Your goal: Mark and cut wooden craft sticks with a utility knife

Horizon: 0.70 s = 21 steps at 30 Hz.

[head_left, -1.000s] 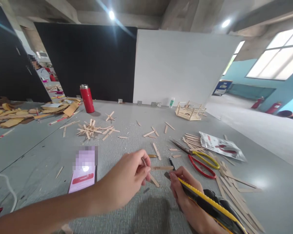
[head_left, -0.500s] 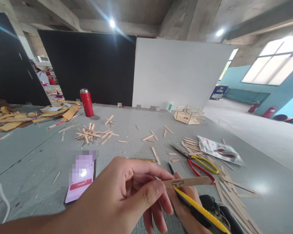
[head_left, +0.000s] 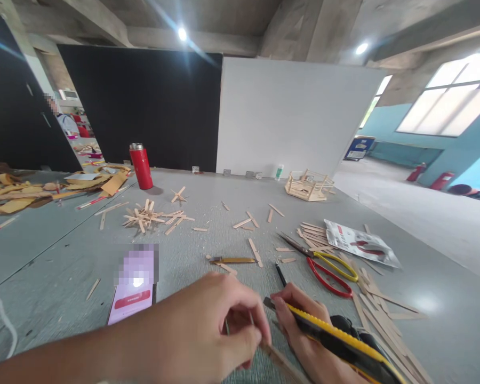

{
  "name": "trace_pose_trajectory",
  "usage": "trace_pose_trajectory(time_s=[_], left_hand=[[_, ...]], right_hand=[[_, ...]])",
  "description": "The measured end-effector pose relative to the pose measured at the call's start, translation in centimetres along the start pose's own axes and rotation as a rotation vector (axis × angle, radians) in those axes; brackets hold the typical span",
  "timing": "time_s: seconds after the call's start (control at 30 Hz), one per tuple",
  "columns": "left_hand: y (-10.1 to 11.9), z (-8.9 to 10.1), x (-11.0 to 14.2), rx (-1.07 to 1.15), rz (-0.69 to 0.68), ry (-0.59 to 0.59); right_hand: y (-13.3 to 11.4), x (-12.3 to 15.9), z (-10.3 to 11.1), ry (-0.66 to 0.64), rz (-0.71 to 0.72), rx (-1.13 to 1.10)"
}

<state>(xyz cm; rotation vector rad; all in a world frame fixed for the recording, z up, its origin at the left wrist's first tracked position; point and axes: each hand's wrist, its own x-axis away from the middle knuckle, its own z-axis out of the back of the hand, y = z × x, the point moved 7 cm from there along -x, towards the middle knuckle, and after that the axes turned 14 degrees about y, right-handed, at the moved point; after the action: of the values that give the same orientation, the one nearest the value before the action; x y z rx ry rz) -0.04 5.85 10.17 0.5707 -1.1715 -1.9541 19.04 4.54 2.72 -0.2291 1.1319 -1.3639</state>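
My left hand (head_left: pixel 228 320) pinches the end of a wooden craft stick (head_left: pixel 285 365), which slants down toward the bottom edge; the pencil outline seen on it before cannot be made out now. Wrapped in my right hand (head_left: pixel 304 320) is a yellow and black utility knife (head_left: pixel 344 344), its blade tip pointing left toward my left fingers, beside the stick. Just beyond my right hand lies a black pen (head_left: pixel 280 274). A thin brass-coloured craft knife (head_left: pixel 234 260) rests beyond my left hand.
Scissors (head_left: pixel 333 265) with red and yellow handles lie at right, near loose sticks (head_left: pixel 384 314) and a silver packet (head_left: pixel 360 244). A phone (head_left: pixel 132 306) is at left. Farther back are a red bottle (head_left: pixel 141 168), a stick pile (head_left: pixel 143 217) and a small wooden frame (head_left: pixel 309 188).
My left hand has lowered and turned the craft stick from level to slanting downward. The utility knife has risen slightly, with its blade now showing apart from the stick.
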Motion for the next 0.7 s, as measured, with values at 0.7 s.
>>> trace_pose_trajectory(time_s=[0.7], left_hand=[[-4.5,-9.3,3.9,-1.124,-0.635,0.476]], right_hand=[[-0.9,-0.6,0.6,-0.210,-0.181,-0.036]])
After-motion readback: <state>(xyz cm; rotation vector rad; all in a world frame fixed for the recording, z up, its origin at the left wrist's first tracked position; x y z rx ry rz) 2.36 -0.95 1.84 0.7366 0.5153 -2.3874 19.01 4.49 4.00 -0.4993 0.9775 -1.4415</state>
